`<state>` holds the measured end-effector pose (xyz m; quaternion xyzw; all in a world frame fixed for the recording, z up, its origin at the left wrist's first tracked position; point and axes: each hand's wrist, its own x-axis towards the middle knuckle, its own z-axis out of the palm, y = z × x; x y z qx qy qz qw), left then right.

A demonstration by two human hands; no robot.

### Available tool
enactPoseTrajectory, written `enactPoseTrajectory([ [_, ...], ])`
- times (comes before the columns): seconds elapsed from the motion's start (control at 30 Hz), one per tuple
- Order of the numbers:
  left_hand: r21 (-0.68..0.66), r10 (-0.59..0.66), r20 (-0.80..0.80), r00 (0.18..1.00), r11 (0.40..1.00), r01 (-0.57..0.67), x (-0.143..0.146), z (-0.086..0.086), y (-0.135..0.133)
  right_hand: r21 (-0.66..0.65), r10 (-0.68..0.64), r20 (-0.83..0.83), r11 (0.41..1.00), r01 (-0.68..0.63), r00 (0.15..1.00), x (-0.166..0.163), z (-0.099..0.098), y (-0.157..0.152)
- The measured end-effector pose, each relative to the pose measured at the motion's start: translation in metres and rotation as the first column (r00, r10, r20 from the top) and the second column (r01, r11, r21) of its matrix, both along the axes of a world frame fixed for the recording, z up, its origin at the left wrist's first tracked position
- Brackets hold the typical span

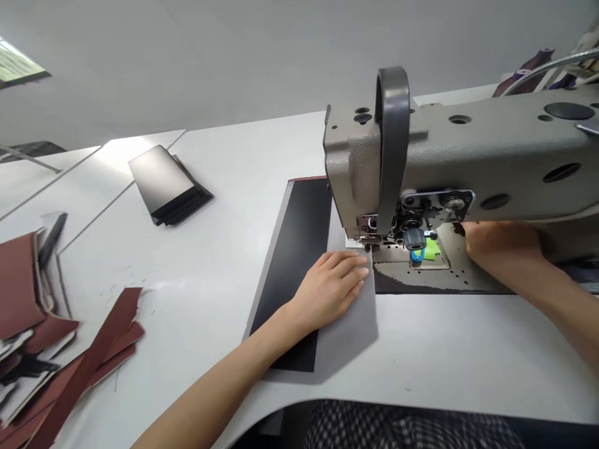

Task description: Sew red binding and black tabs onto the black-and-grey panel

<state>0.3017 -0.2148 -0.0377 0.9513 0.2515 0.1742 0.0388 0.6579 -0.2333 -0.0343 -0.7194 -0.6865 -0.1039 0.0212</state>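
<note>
My left hand lies flat, fingers together and stretched out, on a grey panel that overlaps a black panel with a dark red edge. Its fingertips point at the presser foot of a grey industrial sewing machine. My right hand reaches under the machine's arm, right of the needle; its fingers are hidden behind the machine. A blue knob and a green tag sit by the needle plate.
A stack of black panels lies at the back left of the white table. Dark red and black cut pieces are piled at the left edge. Checked fabric shows below the table's front edge.
</note>
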Motion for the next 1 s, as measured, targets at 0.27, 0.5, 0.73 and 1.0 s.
enactPoseTrajectory([
  [0.27, -0.054, -0.008, 0.019, 1.0, 0.998, 0.009, 0.0, -0.002, -0.024, -0.127, 0.113, -0.039, 0.985, -0.117, 0.993, 0.001, 0.015, -0.005],
  [0.5, -0.41, -0.027, 0.285, 0.958, 0.9, 0.147, 0.03, 0.007, -0.044, -0.153, 0.187, -0.372, 0.954, -0.259, 0.909, -0.023, 0.036, -0.058],
  [0.73, -0.892, 0.289, 0.306, 0.907, 0.42, 0.167, 0.043, 0.016, -0.067, -0.288, -0.136, -0.919, 0.871, -0.397, 0.37, -0.092, 0.02, -0.106],
  [1.0, -0.905, 0.342, 0.281, 0.897, 0.406, 0.128, 0.021, 0.014, -0.067, -0.28, -0.161, -0.952, 0.801, -0.529, 0.26, -0.109, -0.001, -0.096],
])
